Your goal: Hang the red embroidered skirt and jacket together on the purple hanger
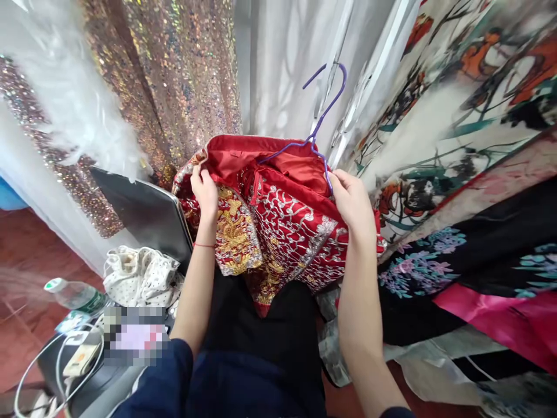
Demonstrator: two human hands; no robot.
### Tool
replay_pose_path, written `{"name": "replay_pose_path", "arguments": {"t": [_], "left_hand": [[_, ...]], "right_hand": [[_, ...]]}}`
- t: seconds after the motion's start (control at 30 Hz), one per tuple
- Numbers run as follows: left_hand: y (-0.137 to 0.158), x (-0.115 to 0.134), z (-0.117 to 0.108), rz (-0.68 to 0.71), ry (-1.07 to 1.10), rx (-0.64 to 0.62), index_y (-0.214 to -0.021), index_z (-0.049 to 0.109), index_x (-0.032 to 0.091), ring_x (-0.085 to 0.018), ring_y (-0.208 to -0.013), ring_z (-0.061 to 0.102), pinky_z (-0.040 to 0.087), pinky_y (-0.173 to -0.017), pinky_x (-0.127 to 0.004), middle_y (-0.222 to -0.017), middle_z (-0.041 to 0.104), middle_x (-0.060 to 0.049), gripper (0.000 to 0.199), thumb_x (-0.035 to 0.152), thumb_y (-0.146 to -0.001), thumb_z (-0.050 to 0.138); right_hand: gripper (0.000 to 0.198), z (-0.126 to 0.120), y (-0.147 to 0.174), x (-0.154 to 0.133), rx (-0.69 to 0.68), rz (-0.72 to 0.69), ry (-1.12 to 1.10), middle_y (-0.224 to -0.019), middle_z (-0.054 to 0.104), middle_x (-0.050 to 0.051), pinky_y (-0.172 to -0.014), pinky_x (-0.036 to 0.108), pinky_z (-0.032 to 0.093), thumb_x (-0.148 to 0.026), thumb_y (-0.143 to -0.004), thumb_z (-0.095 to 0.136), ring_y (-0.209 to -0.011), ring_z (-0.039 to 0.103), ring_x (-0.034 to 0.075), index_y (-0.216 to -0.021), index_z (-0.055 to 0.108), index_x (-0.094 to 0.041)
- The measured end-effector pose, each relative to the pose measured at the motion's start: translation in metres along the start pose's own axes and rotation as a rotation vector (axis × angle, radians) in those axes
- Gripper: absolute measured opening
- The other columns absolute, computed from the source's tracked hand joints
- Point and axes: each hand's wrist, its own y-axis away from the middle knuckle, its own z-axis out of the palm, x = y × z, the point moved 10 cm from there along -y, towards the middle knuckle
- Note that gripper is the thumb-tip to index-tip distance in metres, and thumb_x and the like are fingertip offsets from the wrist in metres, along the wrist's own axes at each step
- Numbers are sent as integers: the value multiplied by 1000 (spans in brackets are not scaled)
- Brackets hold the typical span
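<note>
A red garment (287,203) with gold and silver embroidery lies across my lap, its satin-lined opening facing up. My left hand (204,188), a thin red string round its wrist, is closed on the left edge of that opening. A purple clothes hanger (321,119) sits partly inside, its hook pointing up and the left end of its bar hidden in the fabric. At the right side, my right hand (351,197) pinches the hanger's right arm together with the garment's edge. Its fingertips are partly hidden.
Sequined cloth (187,75), white curtains (282,69) and patterned garments (470,81) hang close around. To the left are a dark chair back (139,215), a white spotted cloth bag (141,276), a plastic bottle (78,295) and a white cable (26,374).
</note>
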Motion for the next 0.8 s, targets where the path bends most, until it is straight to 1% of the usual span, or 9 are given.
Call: {"name": "replay_pose_path", "arguments": {"t": [0.1,0.13,0.23,0.3,0.4,0.5,0.57,0.67,0.8], "left_hand": [[-19,16,-44,-81,45,243,-115,46,13,-15,-111,49,39,-94,-33,-123,58,-10,44,31,-105,7],[-23,28,-53,-60,53,269,-112,49,13,-14,-109,50,39,-92,-33,-119,59,-9,43,33,-106,11],[-27,61,-66,56,26,233,-103,53,13,-11,-99,50,38,-89,-30,-107,60,-5,42,36,-106,18],[-24,68,-60,101,-13,151,-95,55,15,-11,-90,50,39,-87,-28,-99,62,-3,36,36,-104,27],[-12,49,-36,3,-150,-42,-87,59,18,-19,-82,56,41,-82,-33,-87,64,-6,21,30,-96,45],[7,23,-20,-142,-396,-216,-96,65,20,-30,-87,61,42,-80,-39,-89,68,-13,20,28,-92,47],[11,24,-31,-164,-455,-165,-103,66,20,-31,-89,61,42,-79,-40,-91,68,-14,26,28,-93,44],[3,40,-63,-145,-424,28,-107,65,20,-25,-86,58,41,-78,-36,-91,67,-9,28,27,-96,41],[-27,62,-86,-3,-295,185,-106,61,18,-16,-84,51,38,-80,-31,-94,62,-3,28,30,-101,36]], "right_hand": [[43,-22,3,-12,87,8,176,-62,46,2,-67,33,31,-57,-95,45,-64,41,19,-68,48,-24],[42,-35,5,-15,151,19,220,-63,50,3,-68,34,32,-57,-95,45,-65,43,20,-70,52,-24],[41,-72,14,-16,337,43,261,-72,59,8,-70,35,33,-57,-98,42,-70,50,23,-82,60,-24],[41,-84,20,-7,363,39,268,-73,59,7,-70,33,33,-58,-97,41,-71,51,23,-83,60,-24],[43,-68,22,16,125,16,211,-65,52,1,-67,31,33,-61,-93,47,-66,46,19,-74,56,-23],[46,-50,25,31,-131,16,36,-66,52,-1,-67,29,36,-63,-88,54,-67,47,16,-69,54,-22],[44,-46,26,35,-231,68,-98,-68,57,-1,-68,29,41,-64,-84,61,-70,52,18,-70,57,-22],[40,-39,27,41,-387,206,-274,-74,65,1,-71,32,48,-62,-76,73,-76,61,21,-77,64,-23],[35,-30,28,49,-491,329,-450,-85,72,2,-80,36,53,-54,-72,80,-80,67,23,-88,70,-24]]}}
